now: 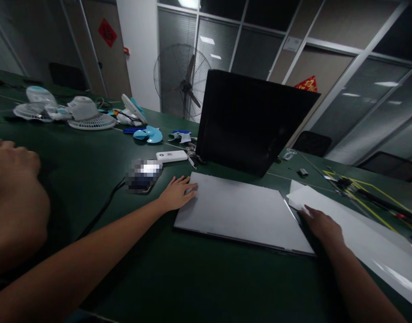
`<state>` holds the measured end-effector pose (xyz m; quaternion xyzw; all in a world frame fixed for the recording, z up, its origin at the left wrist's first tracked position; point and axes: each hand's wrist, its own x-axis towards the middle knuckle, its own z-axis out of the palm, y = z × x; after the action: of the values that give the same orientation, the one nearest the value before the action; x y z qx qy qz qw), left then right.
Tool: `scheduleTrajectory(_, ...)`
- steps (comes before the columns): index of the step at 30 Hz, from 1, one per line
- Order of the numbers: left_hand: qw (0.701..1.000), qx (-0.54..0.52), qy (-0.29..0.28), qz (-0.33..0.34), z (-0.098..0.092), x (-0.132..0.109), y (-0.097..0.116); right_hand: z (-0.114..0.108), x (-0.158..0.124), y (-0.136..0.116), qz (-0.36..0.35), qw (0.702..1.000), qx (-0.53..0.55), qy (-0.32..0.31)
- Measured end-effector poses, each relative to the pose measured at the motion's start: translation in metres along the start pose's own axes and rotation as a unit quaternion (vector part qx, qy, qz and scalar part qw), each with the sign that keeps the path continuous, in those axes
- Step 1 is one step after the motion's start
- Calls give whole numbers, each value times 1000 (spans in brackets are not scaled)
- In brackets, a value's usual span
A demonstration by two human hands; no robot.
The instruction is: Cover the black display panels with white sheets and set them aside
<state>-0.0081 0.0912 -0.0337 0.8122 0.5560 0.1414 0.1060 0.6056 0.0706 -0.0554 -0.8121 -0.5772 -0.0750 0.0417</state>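
A flat silver laptop [239, 211] lies shut on the dark green table [78, 161]. My left hand [177, 193] rests on its far left corner, fingers stretched out and lying flat. My right hand [322, 226] is at the laptop's right edge, knuckles up, fingers curled down over the edge beside a white sheet [354, 233]; what they grip is hidden. Just behind the laptop stands a black panel [253, 121], upright and tilted back.
A white rectangular device [171, 156] and a blurred object with a black cable [101, 211] lie left of the laptop. Small fans and fan parts [85, 114] and blue blades [148, 134] crowd the far left. Wires and tools [370, 197] lie at right. A floor fan [182, 83] stands behind.
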Motion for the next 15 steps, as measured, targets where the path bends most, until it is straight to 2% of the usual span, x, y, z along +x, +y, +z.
scheduleTrajectory(2, 1000, 2, -1, 2, 0, 0, 0, -9, -4, -6, -17, 1000, -8, -8)
scheduleTrajectory(4, 1000, 7, 1, 5, 1, -1, 0, -18, -10, -9, -1, 1000, -16, -4)
scheduleTrajectory(7, 1000, 17, 3, 9, 1, -1, 0, -34, -20, -17, 57, 997, -16, 53)
scheduleTrajectory(9, 1000, 21, 2, 7, 0, -1, 0, -46, -31, -30, 66, 991, -10, 114)
scheduleTrajectory(12, 1000, 15, 1, 8, 0, -1, 0, -63, -52, -64, 5, 978, -16, 206)
scheduleTrajectory(15, 1000, 13, 4, 9, 1, 0, -1, -73, -80, -112, -141, 957, -25, 251)
